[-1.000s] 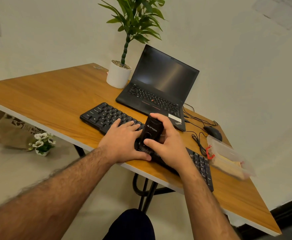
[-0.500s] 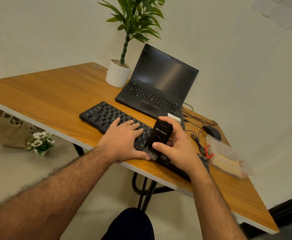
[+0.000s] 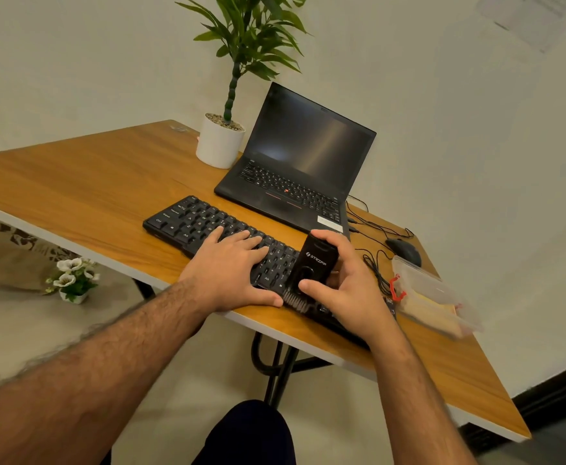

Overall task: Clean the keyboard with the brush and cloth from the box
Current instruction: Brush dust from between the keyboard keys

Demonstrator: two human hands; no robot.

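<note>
black flat plastic keyboard [image 3: 207, 226] on wooden bench [image 3: 73, 182]; right grip [image 3: 348, 286] clutches black rectangular brush [image 3: 312, 266], bristles on keys; left grip [image 3: 231, 266] flat, fingers straight, just left.

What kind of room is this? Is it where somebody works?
Probably a small home office or study corner. A wooden desk stands against plain walls, holding an open laptop, a separate keyboard and a wired mouse, plus a potted plant.

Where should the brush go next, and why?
Probably a short sweep sideways to the right along the keys. The right hand grips the black brush with its bristles down on the keyboard near the front edge, while the left hand lies flat on the keys, steadying it. The keys under the right hand look unbrushed.
</note>
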